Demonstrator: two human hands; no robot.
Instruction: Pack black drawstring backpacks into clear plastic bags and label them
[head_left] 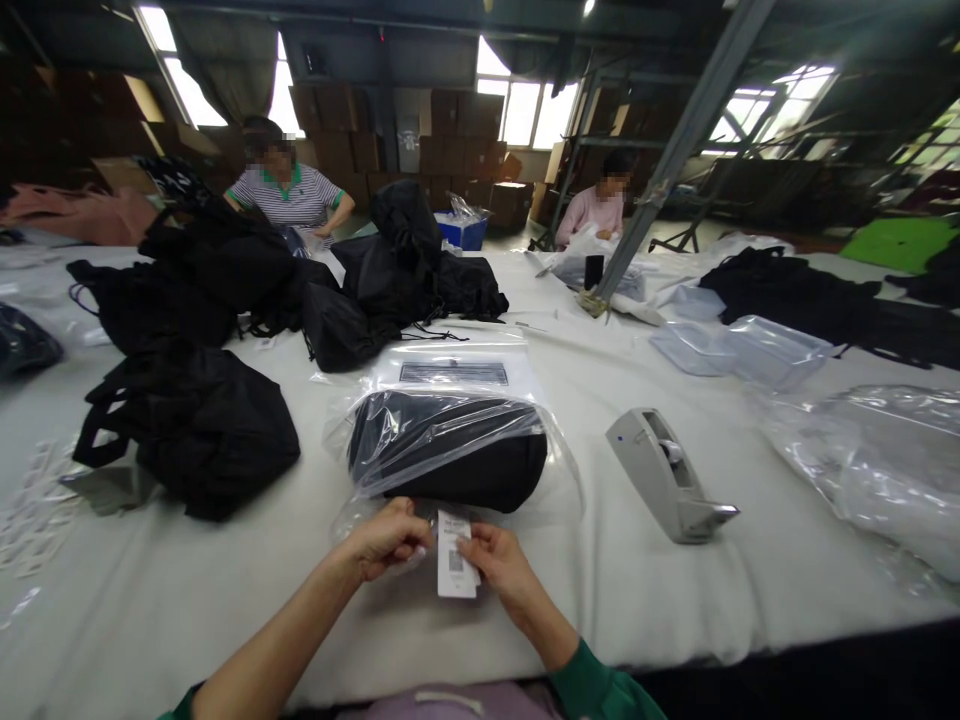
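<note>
A rolled black fabric bag [450,450] lies inside a clear plastic bag [559,480] on the white table, right in front of me. My left hand [390,540] is closed at the plastic's near edge, gathering some of it between the fingers. Between thumb and fingers, my right hand [499,560] pinches a white hang tag [452,555] with print and a code on it. The tag hangs just off the near side of the black bag, close to my left fingers. Printed dark lines [454,373] show on the plastic's far part.
A grey tape dispenser [667,475] stands to the right. Black drawstring bags [195,420] are piled left and ahead. Clear plastic bags [877,470] lie at right, a sheet of white stickers [37,510] at left. A metal post [675,150] rises beyond; two people sit across the table.
</note>
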